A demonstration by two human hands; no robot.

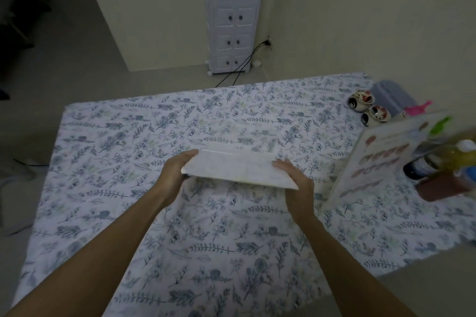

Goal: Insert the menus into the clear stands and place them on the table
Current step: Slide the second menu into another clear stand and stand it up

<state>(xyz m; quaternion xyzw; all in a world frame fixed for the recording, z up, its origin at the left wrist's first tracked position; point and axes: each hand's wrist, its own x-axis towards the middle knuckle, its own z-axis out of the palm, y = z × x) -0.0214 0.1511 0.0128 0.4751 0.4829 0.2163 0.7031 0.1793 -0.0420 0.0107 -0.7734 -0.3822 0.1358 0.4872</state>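
Note:
Both my hands hold a white menu in a clear stand [237, 167] flat above the middle of the table [128, 188]. My left hand [177, 175] grips its left edge. My right hand [296, 183] grips its right edge from below. The sheet is blurred and its print cannot be read. A second menu stand [378, 159] stands upright at the table's right side, showing rows of pinkish pictures.
The table has a floral cloth. At the right are bottles [453, 154], a brown container [438, 188], two small painted cups [368, 108] and pink and green items. A white narrow cabinet [234, 15] with cables stands by the far wall.

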